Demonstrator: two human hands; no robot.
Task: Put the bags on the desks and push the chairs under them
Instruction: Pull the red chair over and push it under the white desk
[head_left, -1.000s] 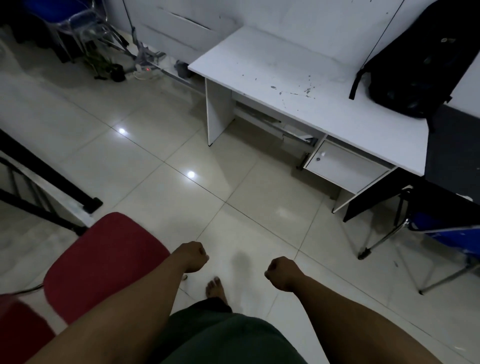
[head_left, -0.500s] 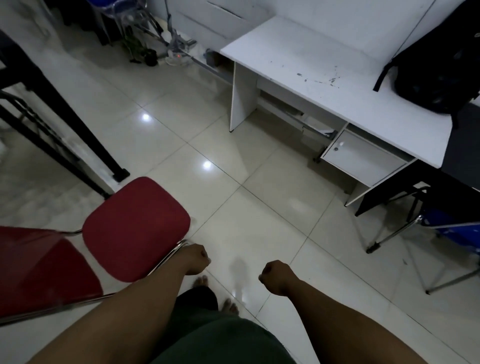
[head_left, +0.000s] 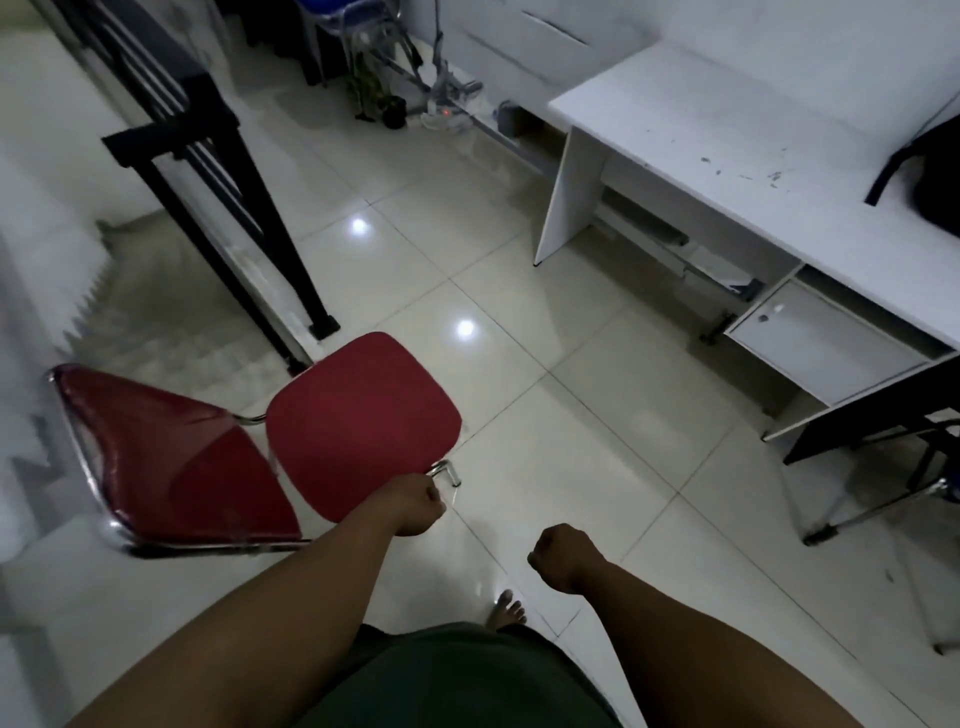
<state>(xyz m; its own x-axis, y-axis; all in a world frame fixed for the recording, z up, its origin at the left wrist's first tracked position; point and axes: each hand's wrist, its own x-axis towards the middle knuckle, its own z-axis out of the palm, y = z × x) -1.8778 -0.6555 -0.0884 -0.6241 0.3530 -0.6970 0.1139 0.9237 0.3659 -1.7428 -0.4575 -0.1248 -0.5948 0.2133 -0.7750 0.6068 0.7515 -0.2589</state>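
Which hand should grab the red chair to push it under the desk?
Probably the left hand: it sits right at the red chair, by the seat's chrome frame. The right hand is a closed fist over bare floor, apart from the chair.

1. Both forearms bare, no sleeves in frame.
2. No watch, bands or rings visible on either wrist.
3. left hand (head_left: 415, 505): bare, no glove.
4. right hand (head_left: 563, 556): bare, no glove.
5. Dark green garment (head_left: 457, 680) fills bottom centre between the forearms; plain fabric, no print or logo readable. Shirt or shorts, can't tell which.
6. One bare foot (head_left: 506, 616) pokes out past the garment's top edge; toes visible, no shoe or sock.
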